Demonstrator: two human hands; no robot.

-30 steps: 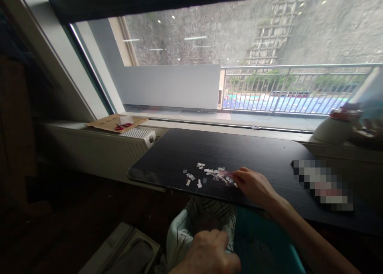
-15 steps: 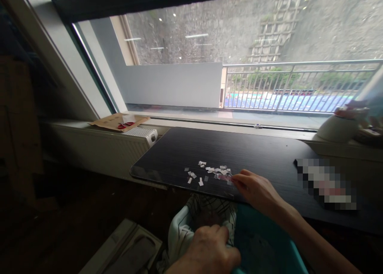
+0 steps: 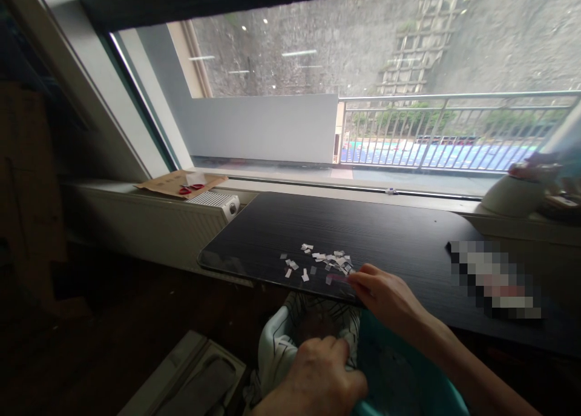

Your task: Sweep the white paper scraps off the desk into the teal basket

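Note:
My right hand [image 3: 384, 289] is over the front part of the black table [image 3: 281, 222], its fingers pinched on a thin pinkish strip [image 3: 338, 278] lying low against the tabletop. At the strip's far end is a small clear scrap [image 3: 328, 280]. Several small white and clear paper scraps [image 3: 336, 260] lie scattered just beyond and to the left. Below the table edge, my left hand [image 3: 324, 370] is closed at the rim of a teal bin [image 3: 447, 392]; its fingertips are hidden. A white cloth with dark lines [image 3: 276, 355] covers the bin's left side.
A blurred-out dark object [image 3: 494, 280] lies at the table's right. On the sill at the left, red-handled scissors [image 3: 191, 189] rest on brown paper [image 3: 158, 184] above a radiator [image 3: 149, 222]. A box [image 3: 190, 373] stands on the floor, lower left.
My right hand has moved slightly toward the table's front edge, bringing the pinkish strip and a clear scrap nearer to the edge. My left hand has barely moved.

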